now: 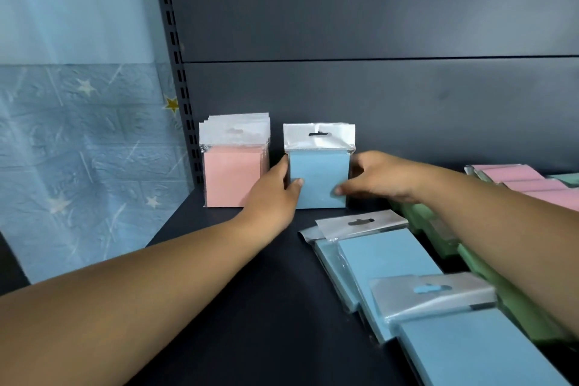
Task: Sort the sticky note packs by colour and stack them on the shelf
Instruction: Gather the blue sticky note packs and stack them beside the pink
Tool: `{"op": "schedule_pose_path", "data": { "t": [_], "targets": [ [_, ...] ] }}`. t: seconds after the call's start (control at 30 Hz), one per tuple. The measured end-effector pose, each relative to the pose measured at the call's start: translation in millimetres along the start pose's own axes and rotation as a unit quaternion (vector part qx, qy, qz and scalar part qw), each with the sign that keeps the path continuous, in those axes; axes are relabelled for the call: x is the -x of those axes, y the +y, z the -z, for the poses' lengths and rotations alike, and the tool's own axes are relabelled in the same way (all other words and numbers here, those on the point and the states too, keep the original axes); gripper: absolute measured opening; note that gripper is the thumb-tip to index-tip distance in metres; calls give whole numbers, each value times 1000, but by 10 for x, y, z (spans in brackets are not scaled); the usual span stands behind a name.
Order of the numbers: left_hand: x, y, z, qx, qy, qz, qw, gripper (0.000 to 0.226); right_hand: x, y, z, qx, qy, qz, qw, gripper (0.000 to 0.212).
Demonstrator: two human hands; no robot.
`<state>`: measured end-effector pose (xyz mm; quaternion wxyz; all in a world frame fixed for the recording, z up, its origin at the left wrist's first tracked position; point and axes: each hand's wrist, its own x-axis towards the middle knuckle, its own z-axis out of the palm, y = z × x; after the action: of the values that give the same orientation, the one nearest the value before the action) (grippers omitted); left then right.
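Note:
A blue sticky note pack [318, 175] stands upright near the back of the dark shelf [250, 291]. My left hand [275, 194] grips its left edge, thumb across the front. My right hand [376, 178] grips its right edge, thumb on the front too. Just to the left stands an upright stack of pink packs [233, 172], leaning against the back panel. Several more blue packs [388, 263] lie flat at the front right, one large in the corner [476, 351].
Green packs [488, 276] lie in a row under my right forearm. Pink packs [526, 182] lie flat at the far right, with a green one [567, 180] behind. The slotted shelf upright [183, 103] borders the left; blue starred wallpaper [78, 150] lies beyond.

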<state>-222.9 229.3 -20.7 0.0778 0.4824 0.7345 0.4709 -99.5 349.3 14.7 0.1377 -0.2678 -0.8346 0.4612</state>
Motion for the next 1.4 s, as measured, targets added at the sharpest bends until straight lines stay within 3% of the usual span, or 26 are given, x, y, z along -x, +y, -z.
{"op": "schedule_pose_path", "data": {
  "t": [0.1, 0.37, 0.77, 1.07, 1.3, 1.4],
  "targets": [
    [-74, 54, -92, -45, 12, 13, 999, 34, -51, 50, 49, 45, 40, 3, 998, 31],
    [-342, 93, -275, -22, 43, 65, 997, 32, -313, 186, 65, 78, 119, -12, 990, 37],
    [-411, 42, -287, 66, 67, 80, 992, 31, -374, 175, 49, 97, 143, -51, 984, 33],
    [-388, 60, -278, 52, 86, 86, 991, 27, -370, 169, 48, 106, 129, -61, 984, 32],
    [-162, 175, -134, -6, 29, 106, 994, 24, -98, -209, 153, 304, 154, -75, 937, 41],
    [104, 280, 2, -56, -38, 72, 995, 28, 114, -358, 204, 253, 89, -80, 960, 36]
  ]
}}
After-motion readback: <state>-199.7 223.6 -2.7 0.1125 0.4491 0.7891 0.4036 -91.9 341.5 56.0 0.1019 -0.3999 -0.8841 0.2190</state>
